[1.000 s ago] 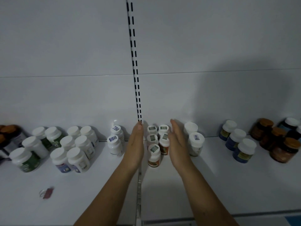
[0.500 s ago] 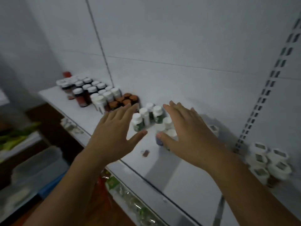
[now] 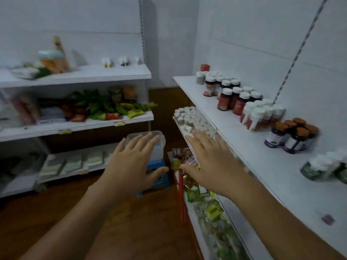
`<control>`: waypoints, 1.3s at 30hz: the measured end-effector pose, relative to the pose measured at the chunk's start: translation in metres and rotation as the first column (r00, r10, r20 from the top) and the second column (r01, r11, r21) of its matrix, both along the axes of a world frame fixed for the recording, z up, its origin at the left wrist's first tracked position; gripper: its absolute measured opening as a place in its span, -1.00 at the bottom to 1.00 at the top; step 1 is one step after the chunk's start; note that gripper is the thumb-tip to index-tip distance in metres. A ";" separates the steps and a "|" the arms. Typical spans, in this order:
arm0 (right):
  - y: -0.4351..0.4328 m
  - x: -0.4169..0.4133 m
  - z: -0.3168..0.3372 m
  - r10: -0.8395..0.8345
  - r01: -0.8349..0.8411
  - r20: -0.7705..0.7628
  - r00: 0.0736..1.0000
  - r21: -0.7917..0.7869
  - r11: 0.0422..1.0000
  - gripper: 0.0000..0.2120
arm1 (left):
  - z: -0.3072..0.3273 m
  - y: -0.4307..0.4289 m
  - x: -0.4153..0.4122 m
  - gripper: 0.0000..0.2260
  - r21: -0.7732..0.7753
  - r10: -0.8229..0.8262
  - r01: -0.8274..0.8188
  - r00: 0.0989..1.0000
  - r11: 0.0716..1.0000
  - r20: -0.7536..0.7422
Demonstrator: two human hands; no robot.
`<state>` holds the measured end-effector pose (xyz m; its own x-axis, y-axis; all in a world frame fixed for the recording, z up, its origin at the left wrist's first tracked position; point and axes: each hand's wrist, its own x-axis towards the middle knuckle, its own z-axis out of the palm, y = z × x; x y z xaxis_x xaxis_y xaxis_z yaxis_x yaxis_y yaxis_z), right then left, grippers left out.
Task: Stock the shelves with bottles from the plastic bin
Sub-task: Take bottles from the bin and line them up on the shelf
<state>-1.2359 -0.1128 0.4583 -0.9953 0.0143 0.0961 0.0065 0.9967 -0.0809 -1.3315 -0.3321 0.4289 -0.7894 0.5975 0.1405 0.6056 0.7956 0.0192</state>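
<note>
A clear plastic bin (image 3: 158, 147) stands on a blue stool (image 3: 159, 177) on the floor ahead, partly hidden by my left hand (image 3: 133, 162). That hand is spread open, palm down, empty, in front of the bin. My right hand (image 3: 210, 162) is also open and empty, hovering beside the edge of the white top shelf (image 3: 249, 147). On that shelf stand groups of bottles: red ones with white caps (image 3: 232, 99), white-capped ones (image 3: 261, 115), dark ones with brown caps (image 3: 293, 135) and green-labelled ones (image 3: 323, 166).
A lower shelf on the right holds several small white bottles (image 3: 193, 119) and, below them, snack packets (image 3: 212, 212). Another shelf unit (image 3: 78, 76) on the left carries packets and boxes. A wooden floor (image 3: 131, 222) lies between the two units.
My view has swung left, away from the top shelf toward the aisle and the bin. Both hands have left the bottles on the shelf and now hover open near the bin.
</note>
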 end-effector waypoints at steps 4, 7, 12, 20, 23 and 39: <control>-0.079 -0.095 -0.023 0.123 -0.121 0.033 0.992 -0.048 0.991 -0.20 | -0.012 -0.088 -0.067 -0.10 0.029 0.121 -0.121 0.993 0.992 0.001; -0.132 -0.158 -0.039 0.203 -0.197 0.061 0.977 -0.089 0.976 -0.20 | -0.022 -0.148 -0.111 -0.11 0.064 0.206 -0.207 0.978 0.976 0.023; -0.211 -0.240 -0.064 0.321 -0.301 0.108 0.941 -0.163 0.939 -0.22 | -0.041 -0.233 -0.165 -0.13 0.089 0.341 -0.348 0.936 0.933 0.083; -0.294 -0.366 -0.122 0.452 -0.406 0.150 0.879 -0.262 0.876 -0.26 | -0.097 -0.312 -0.246 -0.18 0.118 0.503 -0.520 0.852 0.846 0.145; -0.311 -0.417 -0.148 0.494 -0.434 0.162 0.854 -0.299 0.850 -0.27 | -0.126 -0.325 -0.288 -0.20 0.098 0.544 -0.561 0.824 0.822 0.160; -0.368 -0.641 -0.330 0.372 -0.163 0.450 0.812 -0.438 0.884 -0.35 | -0.334 -0.400 -0.453 -0.41 -0.086 0.620 -0.706 0.548 0.703 0.561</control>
